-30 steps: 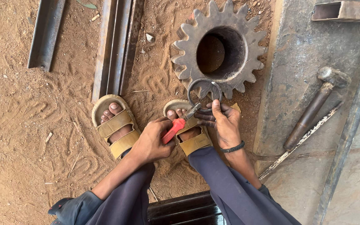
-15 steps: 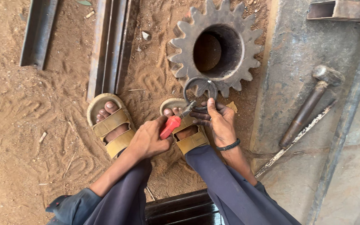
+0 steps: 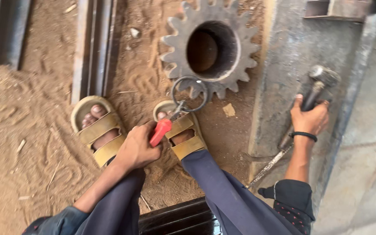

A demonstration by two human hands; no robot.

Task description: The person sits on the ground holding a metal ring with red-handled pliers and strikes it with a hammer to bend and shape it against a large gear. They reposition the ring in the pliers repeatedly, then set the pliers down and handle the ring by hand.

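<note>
- Right hand (image 3: 310, 118) left the ring, now gripping 1 hammer (image 3: 316, 89) on the steel plate (image 3: 279, 65).
- Left hand (image 3: 138, 148) clamps 1 red-handled pliers (image 3: 167, 122), pointing up-right, nipping 1 ring (image 3: 189, 94) by 1 gear (image 3: 209, 48).

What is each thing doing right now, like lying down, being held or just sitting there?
Left hand: shut on red-handled pliers.
Pliers: tip gripping metal ring.
Metal ring: resting against gear.
Gear: lying flat on sand.
Right hand: shut on hammer.
Hammer: lying on metal plate.
Sandals: worn on both feet.
</note>
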